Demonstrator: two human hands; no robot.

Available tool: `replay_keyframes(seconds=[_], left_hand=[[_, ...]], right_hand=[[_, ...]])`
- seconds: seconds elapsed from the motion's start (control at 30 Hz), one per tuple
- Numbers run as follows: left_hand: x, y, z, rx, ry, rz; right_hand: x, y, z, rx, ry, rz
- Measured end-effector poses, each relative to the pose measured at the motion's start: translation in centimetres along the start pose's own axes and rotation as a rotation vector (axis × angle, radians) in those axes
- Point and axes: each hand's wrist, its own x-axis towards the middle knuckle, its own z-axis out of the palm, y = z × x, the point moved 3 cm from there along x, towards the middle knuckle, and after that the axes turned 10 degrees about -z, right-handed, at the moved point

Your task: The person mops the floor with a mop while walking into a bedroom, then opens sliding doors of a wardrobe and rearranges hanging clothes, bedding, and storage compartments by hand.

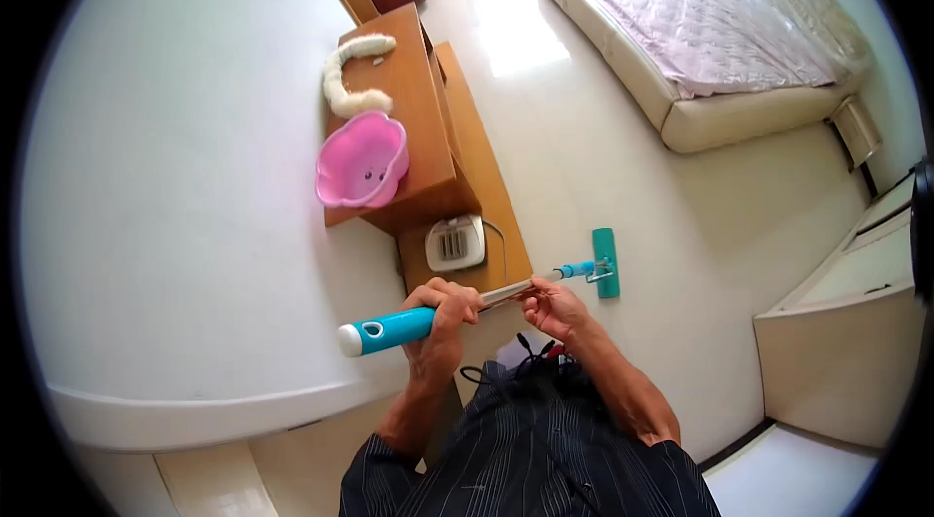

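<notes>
Pale floor (662, 196) lies right of a wooden stand (413, 79). The mop (404, 326) slants past its near end, close to the pink basin (362, 163), which a careless leftward swing might topple. Left hand (444, 313) wraps the pole (506, 292); right hand (556, 310) pinches it, farther right.

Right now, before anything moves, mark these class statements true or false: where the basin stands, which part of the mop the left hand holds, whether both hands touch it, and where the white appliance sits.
1. The pink basin stands on the wooden cabinet. True.
2. The left hand grips the mop by its green head. False; it grips near the turquoise handle, at the opposite end.
3. Both hands are on the mop, the right hand nearer the head. True.
4. The white appliance sits on the bed. False; it sits on the low wooden board.
</notes>
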Motion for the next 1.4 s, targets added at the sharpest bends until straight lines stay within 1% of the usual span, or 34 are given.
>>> replay_keyframes(seconds=[0.13,0.2,0.23,0.3,0.37,0.43,0.47,0.53,0.57,0.63,0.67,0.7,0.77,0.8,0.83,0.9,0.93,0.97,1.0,1.07,1.1,1.13,1.17,1.2,1.27,1.33,1.37,1.4], left_hand=[[3.6,-1.1,0.5,0.078,0.056,0.086],[6.0,-1.9,0.2,0.067,0.069,0.095],[7.6,-2.0,0.1,0.054,0.086,0.096],[11.3,-2.0,-0.6,0.007,0.099,0.128],[16.0,-1.6,-2.6,0.0,0.192,0.118],[21.1,-1.6,-4.9,-0.01,0.342,0.087],[23.5,-1.8,-5.8,-0.02,0.326,0.091],[28.6,-2.2,-7.8,-0.069,0.45,0.042],[31.0,-2.5,-8.3,-0.079,0.436,0.048],[34.8,-4.2,-9.8,-0.13,0.541,-0.009],[36.3,-5.2,-11.0,-0.282,0.558,-0.051],[37.9,-6.0,-12.3,-0.285,0.551,-0.056],[39.8,-7.5,-15.7,-0.307,0.579,-0.105],[40.7,-7.8,-16.9,-0.259,0.609,-0.077],[40.9,-7.1,-16.0,-0.229,0.671,-0.061],[41.7,-6.9,-16.8,-0.294,0.695,-0.048],[42.0,-7.1,-18.3,-0.257,0.748,-0.043],[42.6,-8.0,-20.0,-0.225,0.78,-0.053],[42.6,-7.8,-22.3,-0.222,0.594,-0.072],[41.5,-7.9,-23.7,-0.056,0.56,0.134],[41.1,-8.1,-22.0,0.07,0.591,0.259],[40.9,-9.2,-18.3,0.194,0.623,0.327],[40.5,-11.0,-14.1,0.309,0.631,0.351],[39.6,-13.1,-10.3,0.396,0.623,0.36],[37.9,-18.8,-3.5,0.526,0.515,0.261],[35.6,-24.6,1.5,0.595,0.355,0.076],[34.2,-28.0,2.7,0.608,0.27,-0.041],[33.1,-30.7,4.9,0.621,0.185,-0.153]], right_hand=[[5.2,-3.0,1.5,-0.082,-0.048,0.002],[7.1,-4.7,3.0,-0.114,-0.09,0.036],[7.5,-5.8,3.9,-0.117,-0.092,0.021],[7.6,-8.4,5.4,-0.256,-0.107,0.026],[7.8,-12.1,6.0,-0.321,-0.078,-0.036],[8.7,-16.3,4.3,-0.234,-0.09,-0.071],[9.5,-18.3,2.3,-0.267,-0.003,-0.138],[10.4,-22.6,-1.7,-0.305,0.169,-0.272],[10.2,-24.4,-3.8,-0.311,0.256,-0.33],[10.0,-26.6,-9.6,-0.259,0.415,-0.388],[9.6,-27.0,-12.4,-0.307,0.489,-0.414],[8.9,-27.4,-14.9,-0.353,0.566,-0.435],[7.3,-27.6,-19.9,-0.427,0.711,-0.443],[6.3,-27.4,-22.7,-0.457,0.796,-0.443],[5.0,-26.9,-25.2,-0.484,0.884,-0.44],[1.8,-26.0,-28.8,-0.477,1.071,-0.416],[0.8,-25.6,-30.0,-0.448,1.094,-0.428],[-0.7,-25.1,-31.6,-0.472,1.157,-0.37],[-3.0,-23.6,-33.2,-0.475,1.234,-0.302],[-4.9,-20.1,-37.4,-0.322,1.272,-0.34],[-5.2,-19.7,-38.5,-0.284,1.242,-0.314],[-5.4,-18.5,-38.9,-0.34,1.333,-0.307],[-5.5,-18.5,-39.3,-0.395,1.28,-0.286],[-6.3,-19.6,-36.8,-0.429,1.319,-0.283],[-7.0,-21.1,-34.7,-0.622,1.236,-0.194],[-7.2,-22.7,-33.7,-0.697,1.208,-0.129],[-5.4,-21.8,-34.2,-0.681,1.219,-0.126],[-5.0,-22.4,-34.7,-0.643,1.223,-0.154]])
